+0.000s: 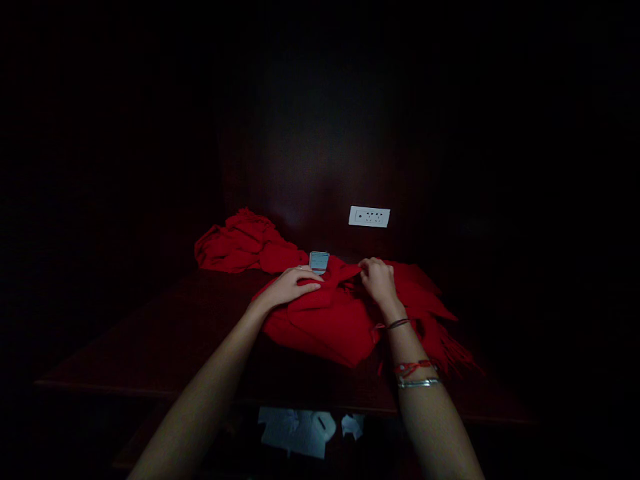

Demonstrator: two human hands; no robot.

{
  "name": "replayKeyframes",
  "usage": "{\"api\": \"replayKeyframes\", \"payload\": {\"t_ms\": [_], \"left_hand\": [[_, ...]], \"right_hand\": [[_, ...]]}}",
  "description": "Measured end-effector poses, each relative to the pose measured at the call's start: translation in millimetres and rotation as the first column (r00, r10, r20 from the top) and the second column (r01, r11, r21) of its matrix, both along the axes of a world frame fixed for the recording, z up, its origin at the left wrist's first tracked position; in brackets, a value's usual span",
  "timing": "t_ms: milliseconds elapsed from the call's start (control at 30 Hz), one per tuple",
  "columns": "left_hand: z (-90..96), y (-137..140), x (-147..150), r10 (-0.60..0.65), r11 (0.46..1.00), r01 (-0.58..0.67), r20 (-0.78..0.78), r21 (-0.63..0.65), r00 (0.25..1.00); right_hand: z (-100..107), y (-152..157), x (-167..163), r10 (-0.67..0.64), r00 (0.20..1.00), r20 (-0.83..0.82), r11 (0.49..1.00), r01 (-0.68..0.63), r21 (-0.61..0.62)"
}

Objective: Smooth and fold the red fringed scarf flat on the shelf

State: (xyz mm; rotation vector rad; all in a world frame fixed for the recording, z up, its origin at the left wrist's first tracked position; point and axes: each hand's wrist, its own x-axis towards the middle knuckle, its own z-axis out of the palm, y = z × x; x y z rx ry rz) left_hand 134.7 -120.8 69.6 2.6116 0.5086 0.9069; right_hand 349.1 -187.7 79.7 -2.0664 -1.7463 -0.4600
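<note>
Your right hand (pixel 380 281) pinches up the red fringed scarf (pixel 330 333), lying at six o'clock from the phone (pixel 319 261), at one o'clock, while your left hand (pixel 289 285), its grip unclear, rests at ten, apparently steadying it.

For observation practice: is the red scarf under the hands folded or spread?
Folded loosely, not spread flat: layers of the red scarf overlap.

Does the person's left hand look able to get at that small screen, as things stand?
Probably yes: the left hand is on the red cloth, and the small screen sits just beyond it, face uncovered, with nothing apparent blocking the way.
</note>
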Motion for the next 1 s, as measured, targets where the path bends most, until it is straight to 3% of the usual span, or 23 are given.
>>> {"api": "replayKeyframes", "payload": {"t_ms": [33, 100, 167, 233, 300, 400, 467, 567, 633, 700, 800, 867, 933, 1000], "left_hand": [[0.3, 1.3, -1.0, -0.019, 0.999, 0.019, 0.003, -0.034, 1.0], [-3.4, 7.8, -4.2, 0.08, 0.995, -0.079, 0.007, -0.057, 0.997], [-10.3, 16.8, -8.4, 0.247, 0.966, -0.249, -0.034, -0.07, 0.968], [-15.8, 23.9, -13.3, 0.315, 0.932, -0.336, -0.154, -0.139, 0.937], [-16.6, 26.4, -18.5, 0.276, 0.908, -0.342, -0.269, -0.242, 0.923], [-9.2, 22.8, -27.3, 0.192, 0.896, -0.297, -0.316, -0.329, 0.929], [-3.3, 19.9, -32.9, 0.112, 0.894, -0.231, -0.308, -0.383, 0.945], [-0.2, 20.4, -36.9, 0.047, 0.889, -0.168, -0.28, -0.426, 0.959], [-1.4, 23.1, -34.9, 0.098, 0.9, -0.184, -0.227, -0.396, 0.969], [-2.5, 25.1, -30.3, 0.148, 0.931, -0.171, -0.095, -0.323, 0.985], [-1.7, 23.9, -21.9, 0.105, 0.982, -0.082, 0.133, -0.168, 0.986], [-0.4, 21.8, -17.4, 0.105, 0.992, -0.086, 0.21, -0.097, 0.972], [0.6, 20.9, -14.9, 0.198, 0.98, -0.187, 0.265, -0.067, 0.944], [1.5, 22.3, -16.5, 0.346, 0.937, -0.344, 0.321, -0.063, 0.882]], "right_hand": [[5.3, -7.1, 8.5, -0.004, 1.0, -0.025, 0.999, 0.003, -0.051], [12.4, -18.4, 20.5, -0.028, 0.997, -0.077, 0.981, 0.013, -0.195], [14.0, -22.0, 20.8, -0.019, 0.997, -0.074, 0.994, 0.011, -0.11], [10.5, -18.1, 9.1, 0.115, 0.993, -0.022, 0.99, -0.113, 0.084], [3.1, -10.4, -8.7, 0.34, 0.94, 0.04, 0.932, -0.342, 0.121], [-7.4, -1.2, -27.6, 0.532, 0.845, 0.057, 0.846, -0.529, -0.065], [-8.9, 0.5, -27.5, 0.521, 0.852, 0.058, 0.85, -0.511, -0.127], [-3.4, -1.7, -15.5, 0.417, 0.908, 0.034, 0.909, -0.417, 0.002], [-0.2, -3.5, -10.8, 0.414, 0.91, -0.007, 0.904, -0.41, 0.117], [-1.6, -3.7, -15.0, 0.482, 0.876, -0.027, 0.867, -0.472, 0.162], [-10.7, -0.5, -33.1, 0.619, 0.783, -0.053, 0.785, -0.618, 0.047], [-15.4, 2.3, -43.7, 0.655, 0.75, -0.091, 0.749, -0.66, -0.052], [-14.4, 3.3, -47.0, 0.635, 0.767, -0.09, 0.768, -0.64, -0.036], [-7.5, 1.3, -42.1, 0.579, 0.814, -0.039, 0.813, -0.574, 0.095]]}}
